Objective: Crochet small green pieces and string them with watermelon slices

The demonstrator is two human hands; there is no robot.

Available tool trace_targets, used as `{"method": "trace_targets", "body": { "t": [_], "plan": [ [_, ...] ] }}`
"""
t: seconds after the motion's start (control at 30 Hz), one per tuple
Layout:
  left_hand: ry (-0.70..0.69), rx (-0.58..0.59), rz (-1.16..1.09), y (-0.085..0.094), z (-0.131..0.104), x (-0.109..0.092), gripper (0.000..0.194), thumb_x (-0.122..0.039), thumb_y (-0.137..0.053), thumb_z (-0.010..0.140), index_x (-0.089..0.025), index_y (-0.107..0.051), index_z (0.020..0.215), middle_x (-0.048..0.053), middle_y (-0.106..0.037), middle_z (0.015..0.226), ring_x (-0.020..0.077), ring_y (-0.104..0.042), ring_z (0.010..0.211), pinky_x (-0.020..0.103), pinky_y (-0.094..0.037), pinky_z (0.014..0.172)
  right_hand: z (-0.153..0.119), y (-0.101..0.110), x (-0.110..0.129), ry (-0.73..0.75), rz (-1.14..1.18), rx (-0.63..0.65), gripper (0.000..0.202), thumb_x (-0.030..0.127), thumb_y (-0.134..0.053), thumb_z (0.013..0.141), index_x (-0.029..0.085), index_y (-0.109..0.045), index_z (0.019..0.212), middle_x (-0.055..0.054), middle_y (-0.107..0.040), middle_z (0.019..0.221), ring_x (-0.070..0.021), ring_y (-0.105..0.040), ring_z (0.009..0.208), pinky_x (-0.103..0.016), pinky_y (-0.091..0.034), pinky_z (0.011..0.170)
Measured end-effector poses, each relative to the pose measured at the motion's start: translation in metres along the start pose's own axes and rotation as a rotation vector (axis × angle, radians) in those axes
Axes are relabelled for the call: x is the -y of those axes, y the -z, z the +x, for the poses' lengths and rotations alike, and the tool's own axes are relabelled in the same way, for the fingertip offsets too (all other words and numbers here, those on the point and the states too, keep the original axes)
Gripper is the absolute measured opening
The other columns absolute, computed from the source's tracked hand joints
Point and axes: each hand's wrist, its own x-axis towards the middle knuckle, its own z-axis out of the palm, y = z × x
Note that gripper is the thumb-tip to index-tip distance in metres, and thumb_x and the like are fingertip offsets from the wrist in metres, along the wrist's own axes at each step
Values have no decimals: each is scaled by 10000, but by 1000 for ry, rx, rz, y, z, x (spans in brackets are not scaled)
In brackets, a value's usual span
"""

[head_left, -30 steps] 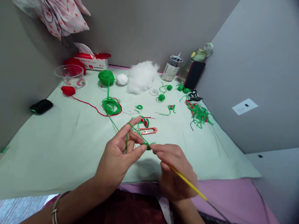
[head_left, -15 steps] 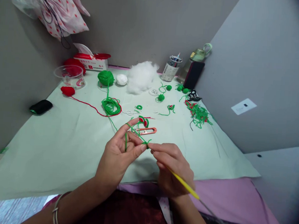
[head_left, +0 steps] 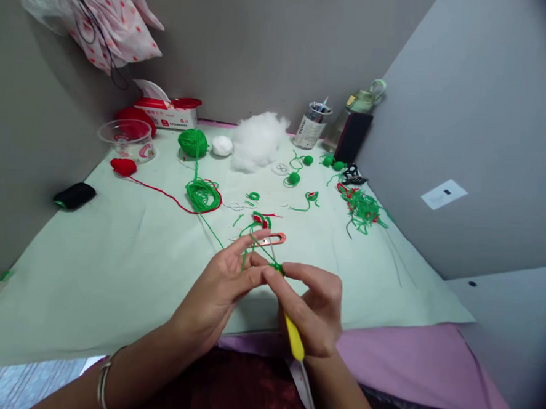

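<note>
My left hand [head_left: 234,273] pinches a small green crochet piece [head_left: 277,268] between thumb and fingers, its index finger raised with green yarn [head_left: 212,230] looped over it. The yarn runs back to a loose green coil [head_left: 202,195]. In my right hand [head_left: 313,299] is a crochet hook with a yellow handle [head_left: 295,338]; its thin metal tip [head_left: 272,249] points up past the green piece. My right thumb and index finger close around that piece too. Just beyond the fingers lie an orange snips-like tool [head_left: 278,237] and small red-and-green crocheted pieces [head_left: 258,218].
Behind stand a green yarn ball [head_left: 193,143], white stuffing [head_left: 259,141], a clear tub [head_left: 140,150], a tissue box [head_left: 179,118], a pen jar [head_left: 311,131] and a phone [head_left: 353,138] against a bottle. Yarn scraps [head_left: 364,209] lie right; a black case [head_left: 74,196] lies left.
The hook has swung more upright, its handle moving left and its tip now showing past the work. Both hands have come closer together, and my left hand has shifted right and lowered its index finger.
</note>
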Motion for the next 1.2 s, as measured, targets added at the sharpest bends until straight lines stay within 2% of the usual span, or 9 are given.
{"method": "trace_targets", "body": {
  "t": [0.1, 0.2, 0.33, 0.53, 0.63, 0.73, 0.83, 1.03, 1.2],
  "plan": [
    [67, -2, -23, 3, 1, -8, 573, -219, -816, 798, -210, -633, 1342, -29, -615, 767, 130, -575, 793, 264, -421, 850, 7, 2, 1, -183, 191, -55, 328, 74, -585, 951, 278, -728, 1163, -44, -689, 1018, -179, -669, 901, -325, -589, 714],
    [-39, -62, 57, 2, 1, -11, 554, -208, -814, 795, -227, -651, 1324, -24, -621, 786, 153, -585, 865, 289, -403, 929, 17, 1, 3, -385, 516, -159, 228, 138, -542, 992, 235, -738, 1058, -31, -681, 858, -166, -650, 747, -322, -556, 623],
    [-117, -2, 155, 0, 0, -5, 467, -229, -815, 800, -249, -700, 1252, 11, -666, 905, 181, -606, 948, 316, -419, 971, 24, -2, 4, -482, 649, -103, 184, 153, -586, 979, 234, -750, 994, -43, -730, 924, -188, -687, 879, -347, -582, 733],
    [-147, -41, 139, 0, 2, 2, 540, -204, -836, 771, -259, -688, 1287, 1, -695, 904, 147, -620, 839, 294, -461, 907, 13, -2, 5, -323, 379, -26, 295, 70, -619, 940, 263, -739, 1128, -45, -732, 1004, -176, -693, 908, -323, -595, 746],
    [-31, -25, 34, -1, 3, -1, 485, -228, -823, 792, -238, -710, 1263, -6, -673, 820, 134, -610, 816, 276, -465, 883, 9, 1, 5, -171, 179, 17, 345, 58, -655, 909, 261, -742, 1174, -79, -712, 1121, -200, -687, 978, -341, -595, 779],
    [97, -32, -29, -2, 5, -6, 392, -257, -806, 812, -233, -750, 1200, -5, -665, 815, 108, -590, 773, 261, -466, 873, 13, 2, 4, -318, 338, -99, 283, 70, -601, 940, 246, -750, 1104, -58, -723, 975, -184, -678, 852, -330, -574, 687],
    [16, -50, 19, -2, 5, -7, 375, -252, -818, 799, -252, -764, 1170, 0, -674, 874, 109, -590, 804, 253, -460, 865, 20, -1, 3, -495, 562, -215, 195, 142, -582, 969, 235, -753, 983, -32, -694, 825, -158, -634, 705, -306, -530, 591],
    [-146, -10, 186, -3, 3, 0, 353, -244, -803, 816, -259, -762, 1167, 21, -695, 953, 169, -627, 918, 309, -445, 951, 23, -5, 5, -550, 615, -118, 193, 146, -583, 976, 240, -751, 985, -29, -745, 898, -159, -690, 795, -292, -580, 652],
    [-89, -31, 79, -3, 4, 5, 438, -246, -839, 788, -262, -737, 1213, -9, -675, 850, 143, -614, 875, 268, -436, 901, 11, -2, 7, -268, 232, -17, 291, 102, -642, 930, 286, -750, 1128, -44, -711, 968, -175, -680, 860, -317, -589, 696]
  ]
}}
